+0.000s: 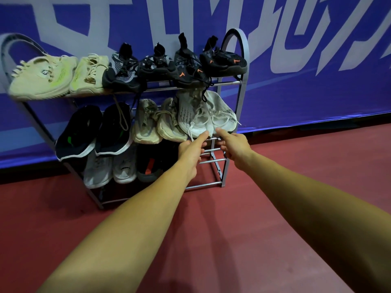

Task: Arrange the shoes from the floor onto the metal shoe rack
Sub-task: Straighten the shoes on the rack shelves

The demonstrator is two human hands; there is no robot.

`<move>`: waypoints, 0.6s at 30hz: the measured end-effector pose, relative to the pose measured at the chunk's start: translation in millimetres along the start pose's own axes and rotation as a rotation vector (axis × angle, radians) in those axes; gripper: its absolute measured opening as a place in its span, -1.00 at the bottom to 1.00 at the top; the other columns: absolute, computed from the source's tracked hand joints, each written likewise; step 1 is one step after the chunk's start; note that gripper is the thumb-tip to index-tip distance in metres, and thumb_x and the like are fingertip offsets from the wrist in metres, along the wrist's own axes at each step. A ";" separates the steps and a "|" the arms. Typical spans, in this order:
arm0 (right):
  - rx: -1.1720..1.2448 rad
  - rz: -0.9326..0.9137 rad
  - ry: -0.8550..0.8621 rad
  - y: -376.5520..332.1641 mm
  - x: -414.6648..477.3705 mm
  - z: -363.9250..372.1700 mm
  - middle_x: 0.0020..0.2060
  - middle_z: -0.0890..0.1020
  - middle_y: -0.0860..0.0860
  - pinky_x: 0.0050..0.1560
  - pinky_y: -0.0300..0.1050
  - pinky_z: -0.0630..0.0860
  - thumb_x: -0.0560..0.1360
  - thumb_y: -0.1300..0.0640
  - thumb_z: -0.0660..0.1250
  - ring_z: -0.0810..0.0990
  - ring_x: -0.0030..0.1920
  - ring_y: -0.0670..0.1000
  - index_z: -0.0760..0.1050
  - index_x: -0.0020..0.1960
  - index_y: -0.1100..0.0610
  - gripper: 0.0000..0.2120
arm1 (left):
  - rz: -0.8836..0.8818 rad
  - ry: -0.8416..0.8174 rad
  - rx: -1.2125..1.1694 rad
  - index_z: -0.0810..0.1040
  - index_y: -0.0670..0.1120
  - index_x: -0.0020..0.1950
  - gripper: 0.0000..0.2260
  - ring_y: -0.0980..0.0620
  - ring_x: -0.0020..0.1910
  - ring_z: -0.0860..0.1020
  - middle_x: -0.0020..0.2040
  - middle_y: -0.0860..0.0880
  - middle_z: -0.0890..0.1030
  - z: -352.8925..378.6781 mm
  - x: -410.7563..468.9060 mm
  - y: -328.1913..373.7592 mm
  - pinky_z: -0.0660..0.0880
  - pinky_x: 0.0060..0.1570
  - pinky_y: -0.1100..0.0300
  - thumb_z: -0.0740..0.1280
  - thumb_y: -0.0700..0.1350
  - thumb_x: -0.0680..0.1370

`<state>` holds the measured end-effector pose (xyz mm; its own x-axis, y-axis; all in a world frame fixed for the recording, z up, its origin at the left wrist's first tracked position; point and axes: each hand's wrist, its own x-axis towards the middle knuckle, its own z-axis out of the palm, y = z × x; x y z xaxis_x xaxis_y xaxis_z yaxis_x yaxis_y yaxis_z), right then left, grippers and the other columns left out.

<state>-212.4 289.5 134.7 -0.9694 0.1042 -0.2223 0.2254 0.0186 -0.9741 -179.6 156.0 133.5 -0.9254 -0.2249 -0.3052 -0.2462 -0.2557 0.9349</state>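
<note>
I can read nothing for certain from here: the big pale letters on the blue banner (275,98) are cropped, the patch on the cream shoe (40,79) is blurred, and the dark print on the white shoe (194,115) is too small.

shoes (148,68) fill the three-tier metal shoe rack (243,85).

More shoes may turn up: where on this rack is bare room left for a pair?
The only bare patch is the lowest shelf's right end, open bars between the black shoe and the right side frame. The top shelf and middle shelf are packed side by side. The red floor in front is also free.
</note>
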 end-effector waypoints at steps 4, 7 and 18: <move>-0.036 0.039 -0.009 1.4 -11.2 19.1 -0.10 0.71 0.07 -0.32 -0.20 0.37 0.49 -0.14 0.39 0.57 -0.29 -0.06 0.54 0.21 0.21 -0.52 | 0.003 0.018 0.021 0.65 -0.01 -0.11 -0.80 0.16 -0.31 0.47 -0.24 0.09 0.62 -18.8 -10.1 0.7 0.32 -0.36 0.29 0.48 0.10 0.48; -0.105 0.070 -0.035 9.3 -25.8 33.7 -0.12 0.70 0.12 -0.34 -0.17 0.36 0.59 -0.14 0.26 0.56 -0.32 -0.02 0.56 0.09 0.20 -0.61 | -0.016 0.037 0.045 0.66 -0.02 -0.13 -0.81 0.18 -0.35 0.46 -0.25 0.09 0.61 -39.9 -21.8 -2.4 0.31 -0.40 0.31 0.47 0.09 0.49; -0.230 0.031 -0.182 35.1 -58.2 91.5 -0.10 0.73 0.17 -0.33 -0.21 0.32 0.55 -0.18 0.32 0.53 -0.36 -0.09 0.60 0.10 0.27 -0.51 | -0.062 0.166 0.170 0.64 -0.05 -0.10 -0.78 0.16 -0.33 0.48 -0.24 0.08 0.59 -161.5 -35.3 -6.2 0.31 -0.35 0.30 0.42 0.11 0.52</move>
<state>-157.0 193.2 109.7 -0.9585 -0.0717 -0.2759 0.2512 0.2448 -0.9364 -98.9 13.7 109.3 -0.8503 -0.3685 -0.3758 -0.3596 -0.1147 0.9260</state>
